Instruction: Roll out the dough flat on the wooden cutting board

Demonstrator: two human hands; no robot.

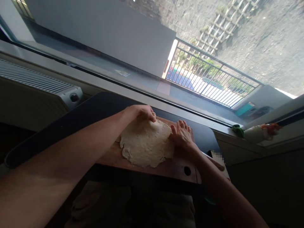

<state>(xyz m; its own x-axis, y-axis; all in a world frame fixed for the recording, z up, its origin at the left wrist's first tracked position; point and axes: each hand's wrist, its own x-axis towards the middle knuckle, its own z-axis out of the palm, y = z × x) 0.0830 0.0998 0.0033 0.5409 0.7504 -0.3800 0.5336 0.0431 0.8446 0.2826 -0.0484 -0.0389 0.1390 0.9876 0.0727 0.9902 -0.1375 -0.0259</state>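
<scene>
A flat sheet of dough (146, 144) with a ragged edge lies on a wooden cutting board (166, 167) on the dark table. My left hand (146, 112) pinches the dough's far edge, with a bit of it showing between thumb and fingers. At the dough's right side my right hand (182, 133) lies flat on the board, fingers stretched out and thumb against the dough's edge. Under my right forearm, partly hidden, is what looks like a wooden rolling pin (216, 163).
The dark table (78, 123) stands against a window sill (133, 98). A white radiator (42, 85) is at the left. On the sill at the right sit a green object (237, 130) and a pale pot-like item (255, 134). Outside is a balcony railing (209, 79).
</scene>
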